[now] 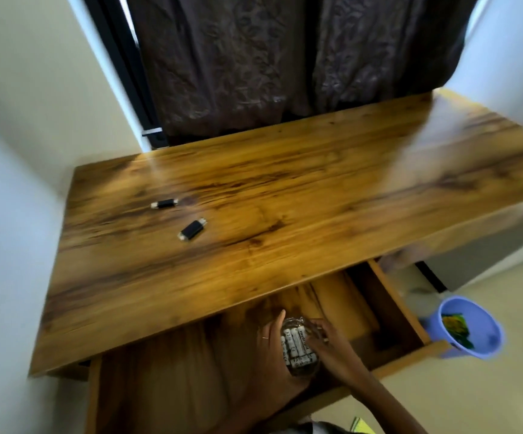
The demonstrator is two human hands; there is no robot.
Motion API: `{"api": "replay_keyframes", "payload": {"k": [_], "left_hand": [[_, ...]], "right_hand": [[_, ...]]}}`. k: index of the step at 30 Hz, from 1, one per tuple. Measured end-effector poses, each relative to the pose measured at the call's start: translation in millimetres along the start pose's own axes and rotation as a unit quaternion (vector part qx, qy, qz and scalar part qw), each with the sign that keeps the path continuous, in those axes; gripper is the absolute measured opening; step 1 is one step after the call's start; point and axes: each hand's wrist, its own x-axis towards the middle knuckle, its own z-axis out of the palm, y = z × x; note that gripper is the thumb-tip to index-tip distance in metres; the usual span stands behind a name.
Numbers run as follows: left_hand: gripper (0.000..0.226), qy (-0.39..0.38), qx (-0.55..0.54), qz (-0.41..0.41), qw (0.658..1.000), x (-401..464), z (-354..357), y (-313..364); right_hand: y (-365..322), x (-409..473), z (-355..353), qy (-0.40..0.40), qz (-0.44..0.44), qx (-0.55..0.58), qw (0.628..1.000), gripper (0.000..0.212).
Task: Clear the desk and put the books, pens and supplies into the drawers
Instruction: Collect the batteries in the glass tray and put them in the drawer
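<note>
A clear glass jar [297, 346] holding several white markers sits low inside the open wooden drawer [410, 317] under the desk's front edge. My left hand [274, 349] curls round the jar's left side, and my right hand [332, 346] grips it from the right. On the wooden desk top [285, 189] lie two small black USB sticks with silver ends, one [164, 203] farther back and one [192, 229] nearer the front. The view is blurred by motion.
A blue plastic bin [473, 327] with green and yellow scraps inside stands on the pale floor right of the drawer. A dark brown curtain [285, 57] hangs behind the desk. White walls close in on the left and far right.
</note>
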Motion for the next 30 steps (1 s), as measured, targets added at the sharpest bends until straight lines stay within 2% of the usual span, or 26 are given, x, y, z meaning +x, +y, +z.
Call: {"api": "replay_keyframes", "payload": {"k": [5, 11, 18, 23, 27, 30], "left_hand": [[0.11, -0.07, -0.035, 0.001, 0.997, 10.8, 17.9, 18.6], [0.122, -0.126, -0.038, -0.043, 0.99, 24.2, 30.3, 31.3], [0.109, -0.162, -0.067, -0.08, 0.981, 30.8, 36.9, 30.1], [0.1, -0.173, -0.096, -0.095, 0.976, 29.4, 41.1, 31.8], [0.091, -0.192, -0.121, -0.104, 0.968, 24.6, 41.9, 29.8], [0.077, -0.192, -0.153, -0.114, 0.963, 20.1, 40.9, 24.6]], "right_hand": [[12.2, 0.9, -16.2, 0.034, 0.031, -0.056, 0.997, 0.049], [21.5, 13.7, -28.5, 0.067, 0.066, -0.081, 0.992, 0.05], [34.7, 35.8, -34.5, 0.034, 0.084, -0.126, 0.988, 0.049], [41.8, 47.1, -35.5, 0.057, 0.087, -0.119, 0.987, 0.049], [46.0, 47.5, -34.4, 0.076, 0.091, -0.12, 0.986, 0.058], [43.5, 43.9, -31.7, 0.078, 0.068, -0.166, 0.981, 0.066]]}}
